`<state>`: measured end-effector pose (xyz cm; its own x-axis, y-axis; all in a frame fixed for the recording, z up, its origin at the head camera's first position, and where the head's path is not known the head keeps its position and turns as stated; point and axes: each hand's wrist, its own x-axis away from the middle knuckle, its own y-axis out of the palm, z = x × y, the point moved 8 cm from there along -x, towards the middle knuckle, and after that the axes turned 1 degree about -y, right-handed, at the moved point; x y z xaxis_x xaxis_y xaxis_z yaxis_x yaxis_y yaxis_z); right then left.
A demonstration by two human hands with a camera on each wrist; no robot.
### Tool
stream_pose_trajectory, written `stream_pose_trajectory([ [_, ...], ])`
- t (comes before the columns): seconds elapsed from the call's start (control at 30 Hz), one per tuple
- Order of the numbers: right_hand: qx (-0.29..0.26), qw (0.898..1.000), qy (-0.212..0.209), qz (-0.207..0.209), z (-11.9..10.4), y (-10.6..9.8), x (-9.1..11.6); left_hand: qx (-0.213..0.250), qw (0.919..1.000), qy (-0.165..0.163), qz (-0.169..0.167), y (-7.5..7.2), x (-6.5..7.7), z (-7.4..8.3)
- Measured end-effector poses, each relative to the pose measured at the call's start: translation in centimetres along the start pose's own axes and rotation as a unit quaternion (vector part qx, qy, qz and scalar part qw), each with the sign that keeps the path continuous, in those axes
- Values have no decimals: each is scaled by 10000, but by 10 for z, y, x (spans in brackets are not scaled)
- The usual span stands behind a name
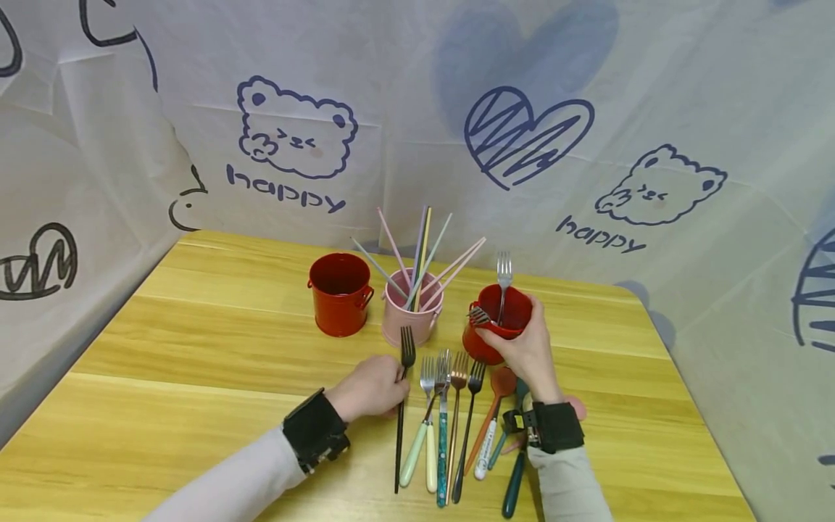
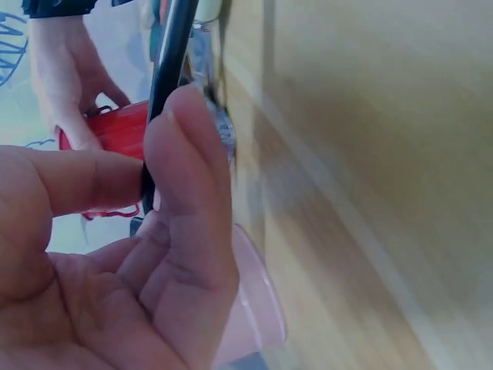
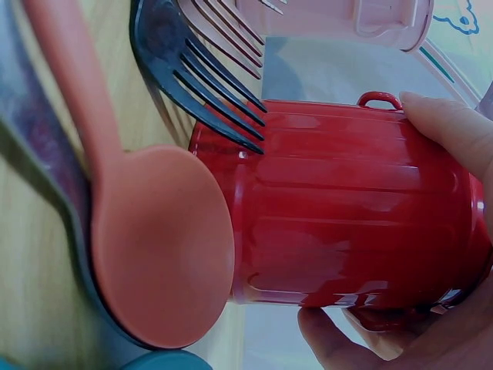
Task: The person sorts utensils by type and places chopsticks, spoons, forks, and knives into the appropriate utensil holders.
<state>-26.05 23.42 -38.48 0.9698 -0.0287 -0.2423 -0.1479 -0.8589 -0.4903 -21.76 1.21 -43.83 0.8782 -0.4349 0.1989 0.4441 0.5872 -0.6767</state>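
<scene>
Over grained wood (image 1: 215,341), the left hand (image 1: 370,387) pinches a slender fork (image 2: 169,63).

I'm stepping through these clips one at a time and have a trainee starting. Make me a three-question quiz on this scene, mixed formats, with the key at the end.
1. Short answer: Which utensil does the left hand pinch?
2. True or false: In the head view, the pink bucket stands between two red buckets.
3. Multiple choice: What does the right hand grip?
A) the pink bucket
B) the orange spoon
C) the rightmost red bucket

Key:
1. A black fork.
2. True.
3. C.
</scene>
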Motion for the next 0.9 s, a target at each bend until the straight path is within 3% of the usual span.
stream_pose_trajectory([
  [0.2, 134, 9999, 48, 17, 28, 2, -7, -7, 9991, 402, 135, -7, 0, 12],
  [0.4, 186, 9998, 5, 56, 35, 2, -9, 22, 9965, 782, 306, -14, 2, 26],
  [0.53, 183, 9998, 30, 16, 30, 2, -8, 42, 9950, 934, 344, -17, 4, 32],
  [0.77, 59, 10000, -62, -19, -2, 0, 1, -140, 9924, 1133, 457, -22, 4, 39],
  [0.9, 81, 9999, -67, -26, -9, 0, 3, -125, 9904, 1237, 601, -31, 2, 46],
])
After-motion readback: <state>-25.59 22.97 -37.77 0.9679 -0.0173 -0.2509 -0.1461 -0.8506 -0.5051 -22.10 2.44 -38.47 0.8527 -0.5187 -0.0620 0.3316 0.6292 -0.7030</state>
